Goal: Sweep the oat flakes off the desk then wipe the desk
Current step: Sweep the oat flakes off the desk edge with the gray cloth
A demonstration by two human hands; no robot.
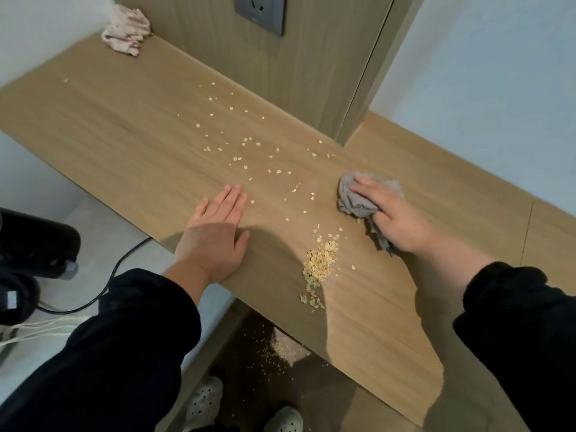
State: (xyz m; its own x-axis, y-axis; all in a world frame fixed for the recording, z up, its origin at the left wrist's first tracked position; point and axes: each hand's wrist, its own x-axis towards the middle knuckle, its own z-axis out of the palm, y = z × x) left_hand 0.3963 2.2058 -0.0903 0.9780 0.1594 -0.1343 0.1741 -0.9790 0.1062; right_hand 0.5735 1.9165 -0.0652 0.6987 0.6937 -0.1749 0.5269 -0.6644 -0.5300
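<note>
Oat flakes lie scattered over the middle of the wooden desk [124, 135], and a denser pile of oat flakes [321, 263] sits near the desk's front edge. My left hand [215, 232] rests flat on the desk at the front edge, fingers straight, left of the pile. My right hand [392, 213] presses on a crumpled grey cloth [355, 201] on the desk, right of the scattered flakes; its fingers curl round part of the cloth. More flakes [271, 353] lie on the floor below the desk edge.
A pink crumpled cloth [126, 29] lies at the desk's far left corner. A wall socket [260, 12] sits on the wooden back panel. A black cable [118, 269] and a dark object are on the floor at left. My shoes [205, 403] stand below the desk.
</note>
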